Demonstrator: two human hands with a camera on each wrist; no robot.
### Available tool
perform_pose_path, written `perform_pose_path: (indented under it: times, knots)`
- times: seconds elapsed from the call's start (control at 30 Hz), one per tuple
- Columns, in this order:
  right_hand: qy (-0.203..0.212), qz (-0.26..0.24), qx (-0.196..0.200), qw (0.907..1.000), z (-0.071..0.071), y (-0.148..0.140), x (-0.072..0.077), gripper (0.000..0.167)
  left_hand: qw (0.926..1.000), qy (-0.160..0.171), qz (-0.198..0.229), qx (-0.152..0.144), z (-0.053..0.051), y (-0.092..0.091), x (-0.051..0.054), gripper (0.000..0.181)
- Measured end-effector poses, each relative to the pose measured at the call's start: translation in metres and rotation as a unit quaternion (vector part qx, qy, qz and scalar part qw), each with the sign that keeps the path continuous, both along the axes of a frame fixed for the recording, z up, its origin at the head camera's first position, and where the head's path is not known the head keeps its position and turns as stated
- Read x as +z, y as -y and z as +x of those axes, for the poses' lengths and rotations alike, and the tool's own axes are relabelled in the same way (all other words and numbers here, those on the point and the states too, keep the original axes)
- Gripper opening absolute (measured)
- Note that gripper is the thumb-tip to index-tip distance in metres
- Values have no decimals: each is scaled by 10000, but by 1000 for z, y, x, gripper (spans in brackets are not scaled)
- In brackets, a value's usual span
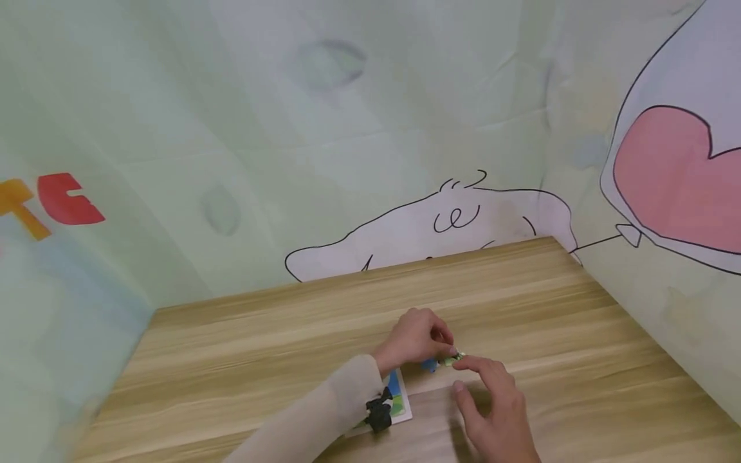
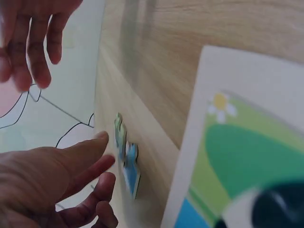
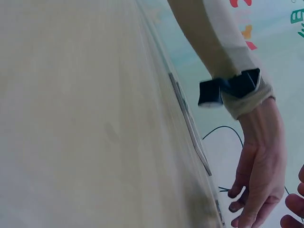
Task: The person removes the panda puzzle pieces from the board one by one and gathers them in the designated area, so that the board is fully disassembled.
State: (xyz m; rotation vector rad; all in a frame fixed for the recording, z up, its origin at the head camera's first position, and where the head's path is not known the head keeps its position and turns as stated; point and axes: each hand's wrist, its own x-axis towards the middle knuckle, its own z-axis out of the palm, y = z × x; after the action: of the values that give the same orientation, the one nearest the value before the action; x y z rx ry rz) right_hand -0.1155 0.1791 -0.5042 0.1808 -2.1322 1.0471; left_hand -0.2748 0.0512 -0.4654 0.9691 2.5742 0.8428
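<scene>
A flat picture board [image 1: 407, 415] with a pale border lies under my left forearm. In the left wrist view its border [image 2: 209, 71] frames a green and blue picture with a white flower. Beyond it, a green jigsaw piece [image 2: 119, 137] and a blue jigsaw piece [image 2: 131, 171] lie side by side on the table. My left hand [image 1: 415, 337] hovers over these pieces, thumb tip close to the green one and fingers loosely bent. Just right of the green piece, my right hand [image 1: 492, 405] holds nothing, its index finger reaching toward that piece; whether it touches cannot be told.
The wood-grain table [image 1: 260, 347] runs back to a pale printed cloth wall [image 1: 260, 128] with a drawn animal and a heart balloon. A black wrist camera [image 1: 379, 411] on the left sleeve covers part of the board.
</scene>
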Motion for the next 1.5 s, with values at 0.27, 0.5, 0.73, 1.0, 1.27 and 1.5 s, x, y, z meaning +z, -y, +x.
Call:
perform_pose_path:
  times: [0.27,0.5,0.73,1.0,1.27,1.5]
  knots:
    - [613,58,800,9949,-20,-3,5,41,9974,-30,550,458,7,60,16,15]
    - [1264,114,1706,9771,-35,13,-1,44,9947,306,433,880,39,123,8,13]
    - [2261,218,2172,9493,-42,27,-4,39,9954,-148,280,901,73,142,-5,27]
    - [2142,699,2026,9530,-41,30,-14,40,9944,-285,209,995,83,131,-9,27]
    - [2139,585,1968,9550,-39,34,-17,38,9933,-209,90,1131,90,131,-7,30]
    - [2150,543,1948,9554,-41,36,-17,37,9946,128,405,945,87,128,-6,30]
